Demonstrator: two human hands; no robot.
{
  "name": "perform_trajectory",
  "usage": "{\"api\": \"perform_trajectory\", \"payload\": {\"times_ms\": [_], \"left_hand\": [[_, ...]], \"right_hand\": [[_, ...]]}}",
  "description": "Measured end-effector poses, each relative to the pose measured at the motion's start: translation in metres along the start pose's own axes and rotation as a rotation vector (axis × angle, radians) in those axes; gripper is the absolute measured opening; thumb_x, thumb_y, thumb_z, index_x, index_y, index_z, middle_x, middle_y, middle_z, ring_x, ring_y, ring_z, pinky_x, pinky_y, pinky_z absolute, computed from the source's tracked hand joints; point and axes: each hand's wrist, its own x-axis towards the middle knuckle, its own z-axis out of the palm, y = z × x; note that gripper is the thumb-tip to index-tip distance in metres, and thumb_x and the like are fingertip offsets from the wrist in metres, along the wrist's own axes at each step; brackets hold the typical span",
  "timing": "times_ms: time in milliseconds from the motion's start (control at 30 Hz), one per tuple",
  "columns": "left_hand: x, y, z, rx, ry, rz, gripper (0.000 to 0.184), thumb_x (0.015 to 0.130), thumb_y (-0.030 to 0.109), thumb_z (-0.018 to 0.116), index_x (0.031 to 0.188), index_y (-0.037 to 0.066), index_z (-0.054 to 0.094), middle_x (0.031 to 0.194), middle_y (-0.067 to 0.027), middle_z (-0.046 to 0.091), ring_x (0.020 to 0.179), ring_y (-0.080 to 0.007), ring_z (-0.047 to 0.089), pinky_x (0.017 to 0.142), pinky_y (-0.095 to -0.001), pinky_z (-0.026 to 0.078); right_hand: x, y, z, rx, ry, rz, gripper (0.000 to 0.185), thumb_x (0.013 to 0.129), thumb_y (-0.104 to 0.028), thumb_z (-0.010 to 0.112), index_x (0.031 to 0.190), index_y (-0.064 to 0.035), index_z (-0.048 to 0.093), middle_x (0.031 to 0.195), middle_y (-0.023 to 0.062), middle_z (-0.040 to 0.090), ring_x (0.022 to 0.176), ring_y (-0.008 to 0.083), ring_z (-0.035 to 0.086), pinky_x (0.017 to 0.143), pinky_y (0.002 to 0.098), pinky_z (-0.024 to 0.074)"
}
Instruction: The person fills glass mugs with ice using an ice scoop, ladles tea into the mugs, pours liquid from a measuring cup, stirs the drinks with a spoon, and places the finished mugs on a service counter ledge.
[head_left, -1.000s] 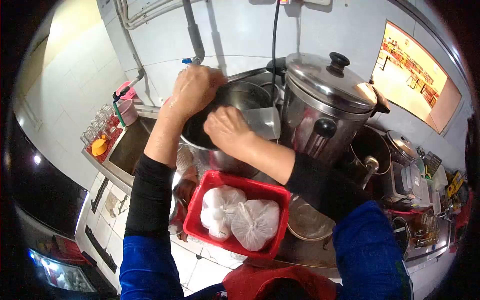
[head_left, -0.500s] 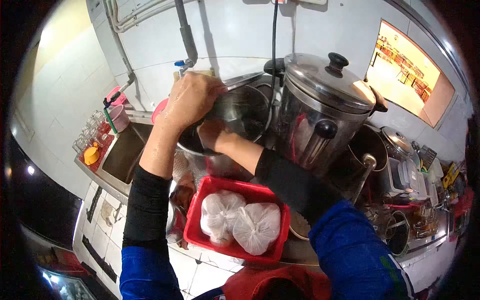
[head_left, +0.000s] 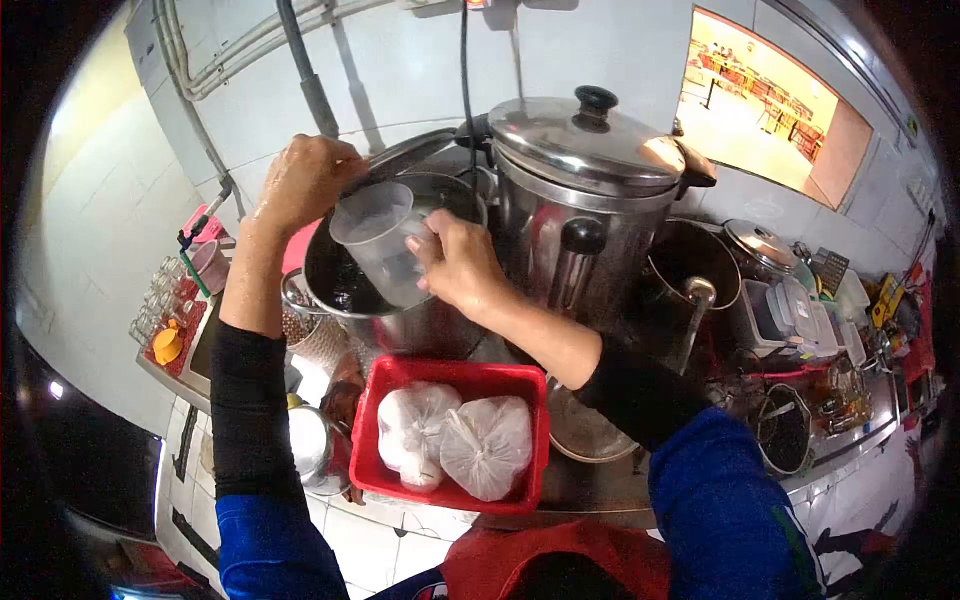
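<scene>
My right hand is closed around the handle of a clear plastic jug, which is tilted over the mouth of a large metal pot. Dark contents show inside the pot. Up at the pot's back left, my left hand is closed with its fingertips at the edge of a metal lid. That lid leans up behind the pot. In front of the pot stands a red plastic basket holding two knotted white plastic bags.
A tall lidded steel urn stands right of the pot. Beyond it are an open pot with a ladle, plastic containers and a strainer. Upturned glasses and a yellow cup are at left.
My right hand has come up out of the pot, bringing the clear jug into sight. My left hand still grips at the lid. The whole view has shifted a little.
</scene>
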Motion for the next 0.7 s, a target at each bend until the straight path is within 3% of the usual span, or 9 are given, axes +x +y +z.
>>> {"api": "perform_trajectory", "payload": {"times_ms": [167,233,333,367,433,533,633,700], "left_hand": [[-0.011,0.004,0.018,-0.020,-0.085,0.057,0.015,0.076,0.018,0.058,0.077,0.004,0.064,0.069,-0.0184,0.059,0.067,-0.0344,0.058,0.061,-0.0389,0.046],[-0.026,0.013,0.031,-0.040,-0.095,0.050,0.014,0.076,0.017,0.058,0.077,0.004,0.063,0.069,-0.0186,0.059,0.068,-0.0347,0.058,0.061,-0.0396,0.045],[-0.047,0.037,0.048,0.047,-0.150,0.009,0.013,0.075,0.017,0.059,0.074,0.004,0.063,0.070,-0.0181,0.059,0.070,-0.0348,0.058,0.060,-0.0413,0.045],[-0.054,0.040,0.056,0.028,-0.160,0.007,0.013,0.074,0.018,0.060,0.075,0.005,0.063,0.070,-0.0180,0.059,0.070,-0.0350,0.058,0.060,-0.0419,0.044],[-0.067,0.050,0.071,0.043,-0.210,-0.051,0.012,0.073,0.016,0.060,0.075,0.004,0.063,0.071,-0.0179,0.060,0.070,-0.0355,0.058,0.060,-0.0416,0.044],[-0.085,0.053,0.101,-0.019,-0.253,-0.110,0.010,0.070,0.011,0.062,0.076,0.004,0.063,0.072,-0.0183,0.060,0.069,-0.0360,0.058,0.060,-0.0414,0.044],[-0.092,0.043,0.122,-0.025,-0.215,-0.073,0.013,0.070,0.010,0.062,0.080,0.001,0.063,0.073,-0.0183,0.060,0.071,-0.0345,0.059,0.062,-0.0409,0.044],[-0.097,0.028,0.136,0.014,-0.216,-0.102,0.015,0.071,0.011,0.062,0.082,0.001,0.064,0.079,-0.0177,0.061,0.077,-0.0332,0.057,0.070,-0.0399,0.043]], "right_hand": [[-0.044,-0.020,-0.072,0.152,-0.143,0.141,0.015,0.085,-0.012,0.052,0.084,0.0026,0.051,0.061,0.0066,0.056,0.049,0.0112,0.058,0.041,0.0245,0.0441],[-0.068,-0.026,-0.109,0.193,-0.198,0.201,0.016,0.085,-0.012,0.052,0.085,0.0040,0.050,0.062,0.0064,0.056,0.050,0.0095,0.057,0.042,0.0236,0.0446],[-0.109,-0.027,-0.168,0.205,-0.220,0.079,0.016,0.086,-0.014,0.053,0.085,0.0025,0.050,0.064,0.0055,0.056,0.052,0.0076,0.055,0.043,0.0214,0.0436],[-0.122,-0.033,-0.189,0.160,-0.227,0.184,0.016,0.085,-0.014,0.054,0.085,0.0013,0.050,0.067,0.0052,0.055,0.052,0.0067,0.055,0.044,0.0211,0.0435],[-0.151,-0.031,-0.230,0.101,-0.167,0.152,0.015,0.083,-0.012,0.055,0.083,0.0024,0.051,0.065,0.0113,0.058,0.051,0.0154,0.060,0.045,0.0284,0.0461],[-0.194,-0.050,-0.299,0.015,-0.095,0.358,0.017,0.085,-0.015,0.054,0.082,0.0006,0.051,0.064,0.0078,0.057,0.051,0.0116,0.058,0.044,0.0253,0.0451],[-0.239,-0.055,-0.365,-0.117,0.053,0.371,0.018,0.086,-0.018,0.054,0.083,-0.0005,0.051,0.065,0.0059,0.057,0.051,0.0091,0.057,0.044,0.0228,0.0446],[-0.265,-0.059,-0.407,-0.131,0.189,0.516,0.018,0.086,-0.019,0.055,0.085,-0.0007,0.052,0.066,0.0051,0.058,0.051,0.0076,0.056,0.044,0.0218,0.0439]]}}
